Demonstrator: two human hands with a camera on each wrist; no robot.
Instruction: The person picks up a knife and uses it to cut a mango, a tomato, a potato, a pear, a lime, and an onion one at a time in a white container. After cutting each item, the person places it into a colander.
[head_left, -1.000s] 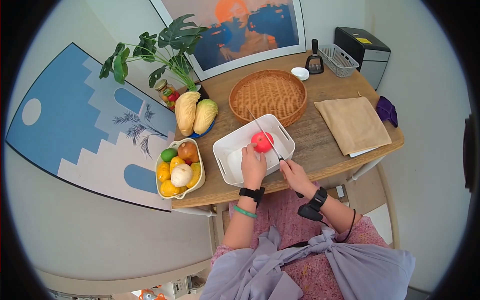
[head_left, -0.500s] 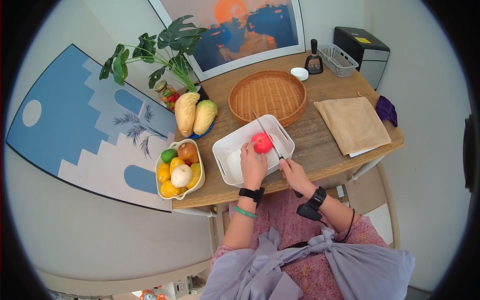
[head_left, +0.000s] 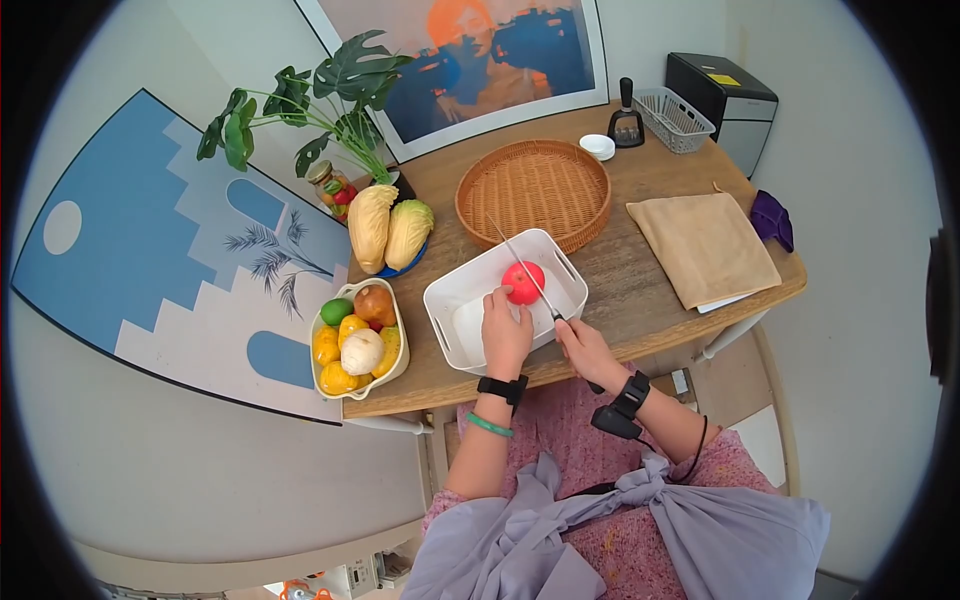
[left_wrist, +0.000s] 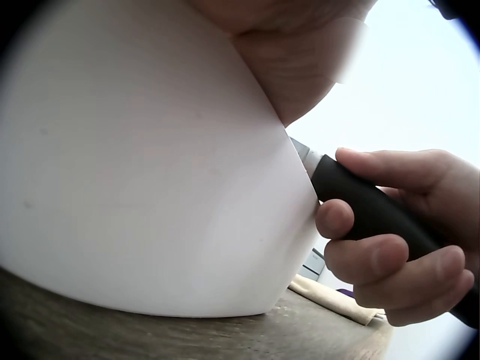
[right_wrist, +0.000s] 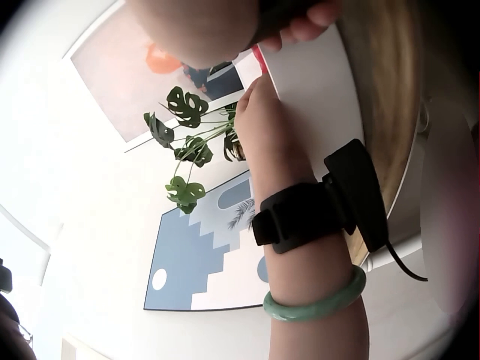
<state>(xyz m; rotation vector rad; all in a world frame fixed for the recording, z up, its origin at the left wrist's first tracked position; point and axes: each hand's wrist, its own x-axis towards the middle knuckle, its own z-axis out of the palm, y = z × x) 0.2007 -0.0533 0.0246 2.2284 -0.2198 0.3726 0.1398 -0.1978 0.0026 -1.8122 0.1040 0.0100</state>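
Observation:
In the head view, a round red fruit (head_left: 519, 291) sits inside a white rectangular basin (head_left: 458, 345) with handle slots. My left hand (head_left: 507, 332) reaches over the near rim and holds the fruit from its near left side. My right hand (head_left: 588, 352) grips a long thin knife (head_left: 512, 247) by its black handle. The blade slants across the top of the fruit, its tip pointing beyond the basin's far rim. In the left wrist view, the basin wall hides the fruit, while fingers wrap the black handle (left_wrist: 352, 189).
A round wicker tray (head_left: 535, 190) lies just behind the basin. To the left are a cream basket (head_left: 401, 362) of fruit and vegetables and two cabbages (head_left: 370, 225). A folded tan cloth (head_left: 703, 250) lies at right. A potted plant (head_left: 350, 135) stands at the back left.
The knife blade has swung slightly left, so it now crosses nearer the middle of the fruit. My left hand keeps its hold, and the basin stays in place.

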